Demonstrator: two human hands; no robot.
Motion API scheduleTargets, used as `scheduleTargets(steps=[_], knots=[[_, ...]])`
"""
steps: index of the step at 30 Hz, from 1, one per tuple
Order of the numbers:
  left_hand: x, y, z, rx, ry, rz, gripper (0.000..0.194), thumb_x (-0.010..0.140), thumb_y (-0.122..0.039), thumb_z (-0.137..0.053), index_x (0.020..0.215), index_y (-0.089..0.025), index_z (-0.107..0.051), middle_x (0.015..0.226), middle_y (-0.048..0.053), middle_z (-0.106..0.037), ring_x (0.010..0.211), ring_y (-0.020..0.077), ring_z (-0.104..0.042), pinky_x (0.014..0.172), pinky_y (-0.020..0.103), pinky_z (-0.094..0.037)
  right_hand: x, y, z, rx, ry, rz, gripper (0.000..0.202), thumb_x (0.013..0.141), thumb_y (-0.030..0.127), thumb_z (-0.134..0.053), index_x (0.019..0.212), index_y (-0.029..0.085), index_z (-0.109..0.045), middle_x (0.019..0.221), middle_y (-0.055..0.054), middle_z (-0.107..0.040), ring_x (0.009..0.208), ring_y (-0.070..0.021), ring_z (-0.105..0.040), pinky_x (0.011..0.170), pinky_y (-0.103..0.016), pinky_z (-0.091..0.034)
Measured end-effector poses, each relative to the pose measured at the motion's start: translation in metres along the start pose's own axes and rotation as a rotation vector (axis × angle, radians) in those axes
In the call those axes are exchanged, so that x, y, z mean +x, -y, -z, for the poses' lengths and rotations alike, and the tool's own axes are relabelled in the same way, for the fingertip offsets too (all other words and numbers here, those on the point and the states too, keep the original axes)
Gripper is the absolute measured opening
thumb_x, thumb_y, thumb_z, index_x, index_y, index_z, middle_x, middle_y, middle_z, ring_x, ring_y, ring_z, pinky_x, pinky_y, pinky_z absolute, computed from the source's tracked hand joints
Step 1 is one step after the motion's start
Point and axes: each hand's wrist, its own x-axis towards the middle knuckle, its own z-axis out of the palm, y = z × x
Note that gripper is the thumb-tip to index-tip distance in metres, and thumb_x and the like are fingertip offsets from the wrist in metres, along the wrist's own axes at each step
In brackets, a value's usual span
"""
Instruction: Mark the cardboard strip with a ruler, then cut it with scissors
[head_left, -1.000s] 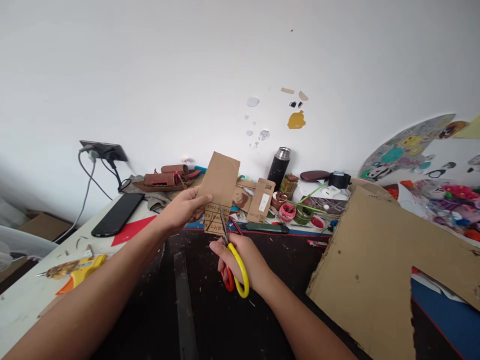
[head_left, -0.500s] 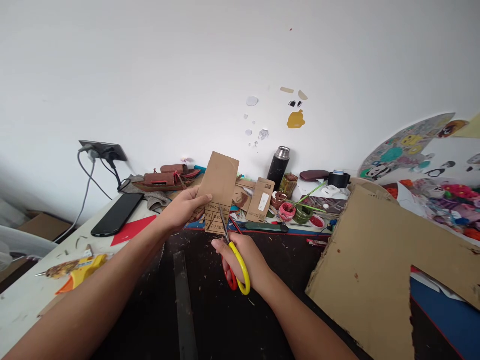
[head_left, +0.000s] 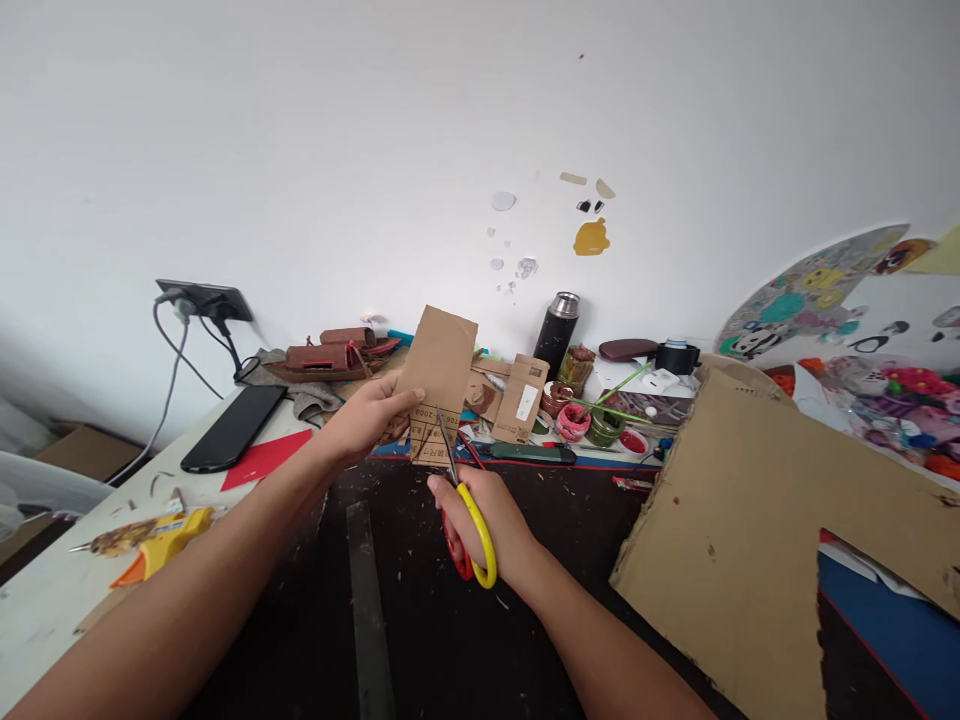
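My left hand [head_left: 379, 408] pinches the left edge of a brown cardboard piece [head_left: 442, 355], thumb on its face, holding it tilted above the dark mat. Black printed characters and lines mark its lower part. In my right hand [head_left: 491, 515] is a pair of scissors [head_left: 478, 535] with one yellow and one red handle loop. Their blades point up and lie at the printed lower part of the cardboard; one blade shows in front of it. Whether the blades are cutting in, I cannot tell. The fingertips behind the cardboard are hidden.
A metal ruler [head_left: 367, 610] lies on the dark mat [head_left: 300, 620]. Large cardboard [head_left: 697, 540] covers the right side. A yellow glue gun [head_left: 169, 540] and a phone [head_left: 234, 428] are at left. Behind stand paint jars [head_left: 574, 420], a black flask [head_left: 557, 335] and a model boat [head_left: 322, 362].
Almost nothing differs. The scissor handles and my right hand have shifted very slightly, with the handle loops a little closer together. The cardboard stays in place in my left hand.
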Motion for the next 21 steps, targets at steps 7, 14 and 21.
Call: scheduleTargets(steps=[7,14,21], knots=[[0.003,0.005,0.002,0.001,-0.001,0.001,0.047,0.072,-0.055,-0.088,0.082,-0.022,-0.055,0.048,-0.009,-0.045,0.039,0.0071,-0.032,0.040,0.020,-0.019,0.000,0.001,-0.003,-0.061,-0.022,-0.031,0.036,0.112,0.042,-0.054,0.081,0.024,-0.053,0.046,0.006,-0.053,0.038,-0.0144,-0.058,0.043,-0.021,-0.042],[0.001,0.002,0.001,0.026,0.004,0.013,0.045,0.073,-0.054,-0.086,0.084,-0.022,-0.056,0.048,-0.008,-0.047,0.039,0.0076,-0.033,0.040,0.020,-0.017,0.000,-0.004,-0.007,-0.081,-0.026,-0.034,0.038,0.111,0.052,-0.054,0.082,0.027,-0.049,0.044,0.005,-0.053,0.038,-0.0184,-0.060,0.040,-0.024,-0.040],[0.001,0.000,0.000,0.033,0.011,0.009,0.044,0.072,-0.052,-0.086,0.082,-0.022,-0.056,0.047,-0.008,-0.046,0.038,0.0070,-0.031,0.039,0.020,-0.017,0.001,-0.008,-0.011,-0.069,-0.043,-0.041,0.041,0.110,0.057,-0.055,0.083,0.027,-0.049,0.045,0.005,-0.053,0.037,-0.0180,-0.058,0.043,-0.024,-0.038]])
